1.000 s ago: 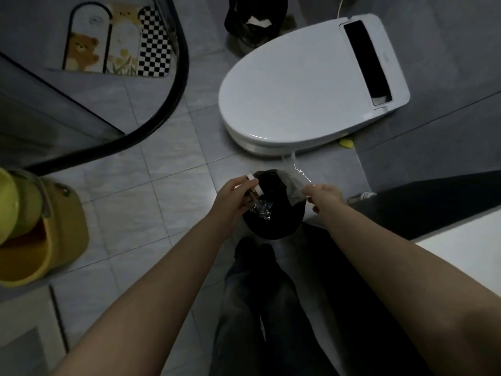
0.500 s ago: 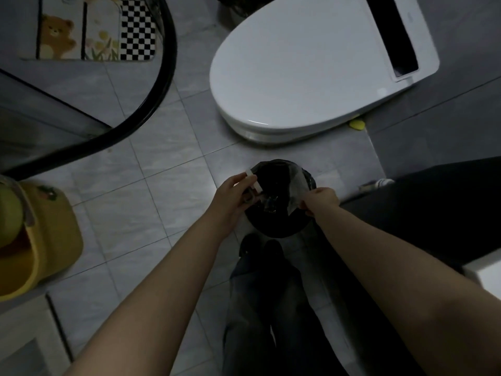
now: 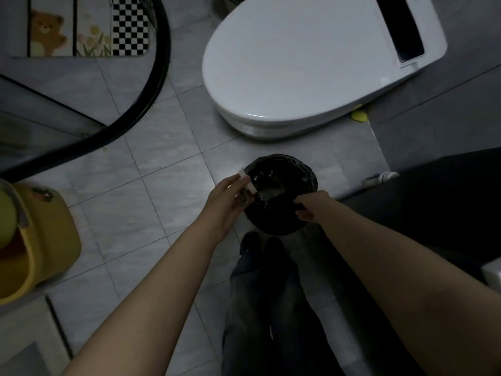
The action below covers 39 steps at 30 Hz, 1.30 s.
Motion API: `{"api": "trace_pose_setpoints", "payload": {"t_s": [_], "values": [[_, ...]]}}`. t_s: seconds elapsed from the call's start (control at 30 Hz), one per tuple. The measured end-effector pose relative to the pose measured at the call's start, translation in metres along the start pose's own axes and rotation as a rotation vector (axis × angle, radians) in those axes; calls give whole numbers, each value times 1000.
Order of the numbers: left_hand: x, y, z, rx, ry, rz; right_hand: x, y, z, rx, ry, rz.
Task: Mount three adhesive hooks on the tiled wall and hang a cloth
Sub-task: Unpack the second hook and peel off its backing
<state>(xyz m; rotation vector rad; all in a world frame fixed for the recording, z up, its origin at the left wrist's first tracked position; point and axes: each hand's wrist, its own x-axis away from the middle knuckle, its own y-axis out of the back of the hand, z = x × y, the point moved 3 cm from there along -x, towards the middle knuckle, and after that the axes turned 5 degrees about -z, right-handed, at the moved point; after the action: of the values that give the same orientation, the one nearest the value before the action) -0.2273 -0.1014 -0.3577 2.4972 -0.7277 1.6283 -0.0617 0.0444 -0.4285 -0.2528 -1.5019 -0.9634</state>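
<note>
1. The left hand [image 3: 227,202] holds the adhesive hooks [image 3: 245,189] over the near-left rim of the black-lined bin [image 3: 282,194]: fingers curled round a small white pad with a clear, ring-like piece beneath it. How many hooks are in the grip cannot be told.
2. The right hand [image 3: 311,206] sits at the bin's near-right rim, its fingertips drawn together. Whether they pinch anything is too dark to tell.
3. A pale, filmy scrap [image 3: 271,191] lies inside the bin, probably discarded wrapping.
4. Judged from this, the step is unwrapping; nothing is mounted, and neither wall nor cloth is in view.
5. Risks:
   - The hooks hang directly above the bin's mouth, so a loosened grip would drop them into the liner.
   - Fingers touching exposed adhesive could weaken the bond to the tile.
   - Low light makes clear parts easy to lose.
6. The toilet [image 3: 311,63] stands beyond the bin, well apart from both hands.
</note>
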Motion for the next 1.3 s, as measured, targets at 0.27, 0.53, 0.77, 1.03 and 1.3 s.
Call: {"api": "trace_pose_setpoints", "payload": {"t_s": [0.27,0.53,0.77,1.03,1.3], "values": [[49,-17,-35,-10,-49,12,60,21,24,-45,102,66],[132,-64,-97,6,-113,51,172,54,84,-83,272,337],[219,-107,-148,-82,-198,201,289,121,124,-222,494,365],[291,-142,-180,-206,-230,267,383,193,89,-376,769,357],[329,-196,-176,-586,-303,350,412,234,51,-461,1065,-23]]}}
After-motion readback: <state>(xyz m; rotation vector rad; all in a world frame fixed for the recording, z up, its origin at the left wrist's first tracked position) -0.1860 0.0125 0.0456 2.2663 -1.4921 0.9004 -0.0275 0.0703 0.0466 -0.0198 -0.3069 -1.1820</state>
